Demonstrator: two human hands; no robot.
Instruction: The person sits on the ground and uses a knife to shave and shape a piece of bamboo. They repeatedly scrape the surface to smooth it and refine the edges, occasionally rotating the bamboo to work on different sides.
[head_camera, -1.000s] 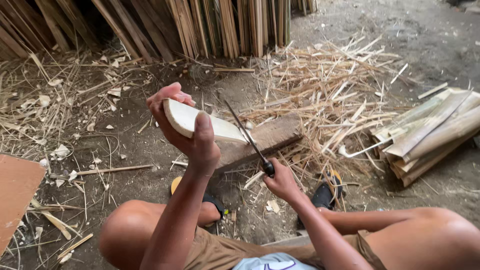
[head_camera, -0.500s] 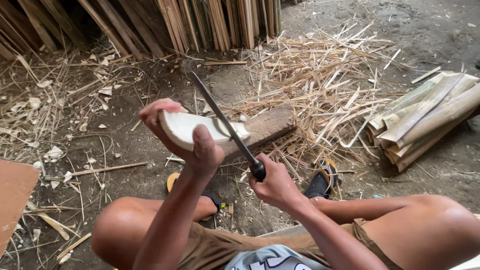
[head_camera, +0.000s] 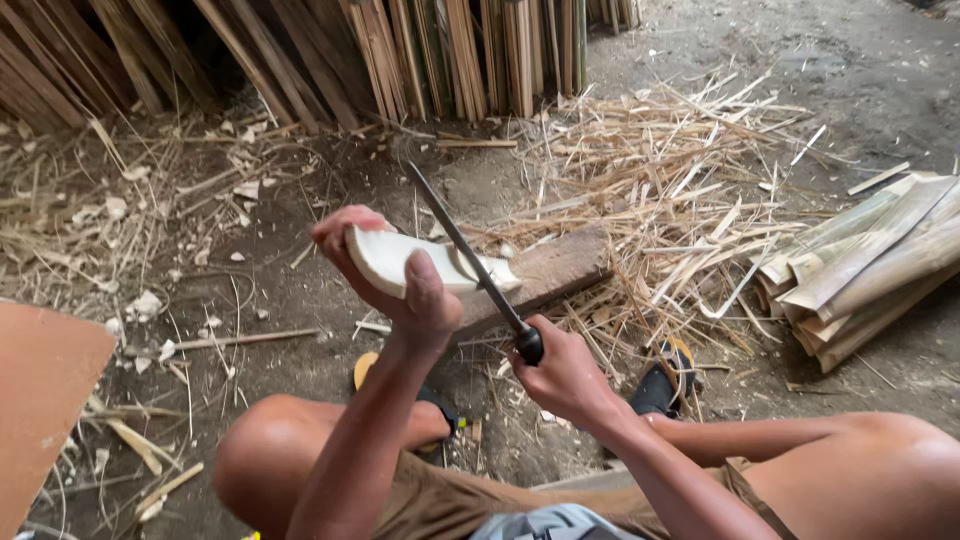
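Note:
My left hand (head_camera: 405, 290) grips a pale, curved slab of split bamboo (head_camera: 400, 262) and holds it out over a wooden block (head_camera: 560, 268) on the ground. In my right hand (head_camera: 565, 375) is the black handle of a long dark knife (head_camera: 462, 250), whose blade lies across the far end of the slab. The blade points up and away to the left. Both of my knees frame the bottom of the view.
Split bamboo slats (head_camera: 440, 50) lean in a row along the back. A heap of thin shavings (head_camera: 680, 190) covers the dirt to the right, beside a stack of bamboo slabs (head_camera: 870, 260). An orange board (head_camera: 40, 400) sits at the left. Sandals (head_camera: 665, 380) are on my feet.
The knife swung from pointing at the block's right side to lying across the slab's far end. My left hand drew the slab slightly closer.

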